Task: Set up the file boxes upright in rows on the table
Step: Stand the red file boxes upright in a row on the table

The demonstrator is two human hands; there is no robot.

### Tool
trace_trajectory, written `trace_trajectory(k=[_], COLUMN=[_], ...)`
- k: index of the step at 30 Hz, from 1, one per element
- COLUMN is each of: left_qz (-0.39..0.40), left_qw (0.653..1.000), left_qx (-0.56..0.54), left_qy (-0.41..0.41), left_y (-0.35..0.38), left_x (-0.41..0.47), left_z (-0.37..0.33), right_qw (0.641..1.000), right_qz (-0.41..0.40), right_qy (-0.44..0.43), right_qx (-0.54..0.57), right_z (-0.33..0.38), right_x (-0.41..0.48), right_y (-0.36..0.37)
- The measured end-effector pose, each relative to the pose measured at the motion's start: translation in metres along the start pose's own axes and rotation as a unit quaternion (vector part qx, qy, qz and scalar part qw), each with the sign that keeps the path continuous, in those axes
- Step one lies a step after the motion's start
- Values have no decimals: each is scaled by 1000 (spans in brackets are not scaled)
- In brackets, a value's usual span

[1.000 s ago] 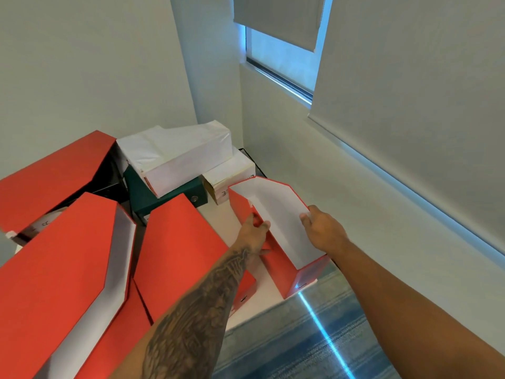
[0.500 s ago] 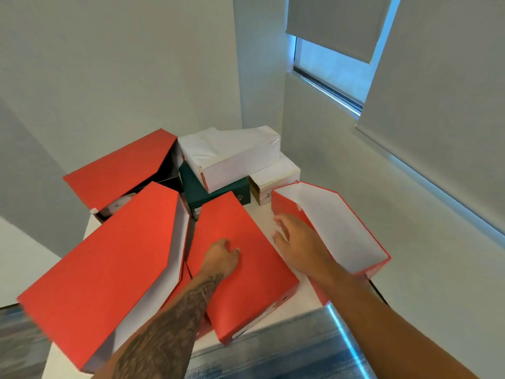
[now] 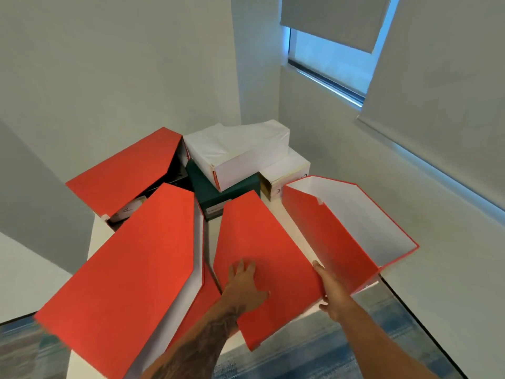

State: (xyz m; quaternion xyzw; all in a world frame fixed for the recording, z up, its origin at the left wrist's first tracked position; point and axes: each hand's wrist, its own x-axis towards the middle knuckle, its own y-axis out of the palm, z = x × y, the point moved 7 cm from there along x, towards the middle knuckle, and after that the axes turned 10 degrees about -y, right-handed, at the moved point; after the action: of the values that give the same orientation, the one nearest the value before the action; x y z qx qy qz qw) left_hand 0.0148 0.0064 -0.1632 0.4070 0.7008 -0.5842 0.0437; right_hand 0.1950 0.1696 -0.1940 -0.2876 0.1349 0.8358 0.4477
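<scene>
On the middle box [image 3: 262,242], left fingers [image 3: 241,268] lie flat, right fingers [image 3: 319,270] grip (labels [image 3: 215,209] illegible).

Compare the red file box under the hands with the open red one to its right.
The middle red box lies flat, showing only its red side; the right red box has its opening turned up, white inside visible. The left hand rests on the middle red box, the right hand holds its edge; the right red box is not gripped. Both are red outside.
</scene>
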Motion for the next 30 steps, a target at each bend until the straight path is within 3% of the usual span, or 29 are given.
trace_trajectory(k=[9, 17, 24, 30], left_qz=[27, 30, -23, 29], left_qw=[999, 999, 984, 919], left_qx=[21, -16, -179, -390], left_qy=[41, 41, 10, -55], left_y=[15, 6, -30, -66], left_x=[-3, 1, -2, -2], left_z=[-3, 2, 0, -16], right_qw=[993, 987, 977, 943], right_qz=[-9, -15, -62, -140], right_qy=[54, -88, -186, -302], right_qx=[104, 132, 79, -24], right_z=[-61, -35, -4, 42], right_x=[-24, -33, -53, -96], right_y=[-10, -5, -1, 5])
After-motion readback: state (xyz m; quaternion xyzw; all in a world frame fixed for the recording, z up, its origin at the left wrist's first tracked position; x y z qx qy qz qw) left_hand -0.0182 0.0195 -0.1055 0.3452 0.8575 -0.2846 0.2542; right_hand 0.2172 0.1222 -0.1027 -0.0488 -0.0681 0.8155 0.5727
